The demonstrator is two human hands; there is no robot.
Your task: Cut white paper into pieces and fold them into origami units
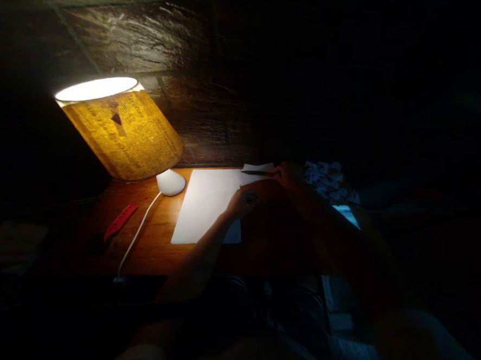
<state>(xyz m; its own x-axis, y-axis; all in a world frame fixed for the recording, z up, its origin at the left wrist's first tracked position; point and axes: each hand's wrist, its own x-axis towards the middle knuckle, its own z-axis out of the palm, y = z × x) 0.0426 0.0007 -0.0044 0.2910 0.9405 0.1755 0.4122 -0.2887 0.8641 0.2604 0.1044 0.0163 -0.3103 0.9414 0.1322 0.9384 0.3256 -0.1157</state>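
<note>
My right hand [290, 175] is closed on the red handle of a knife [257, 173], whose dark narrow blade points left. The blade lies over a small piece of white paper [260, 167] near the wall side of the table. My left hand [241, 203] rests at the right edge of a large white sheet of paper [206, 199], its fingers curled in. Shadow hides what, if anything, those fingers hold. The small paper meets the upper right corner of the large sheet.
A lit lamp [121, 132] with a printed yellow shade stands on the wooden table [154, 251], its white cord [139, 233] running to the front edge. A red-handled tool [120, 221] lies left. Crumpled cloth or paper [326, 177] and a glowing screen [347, 215] are at right.
</note>
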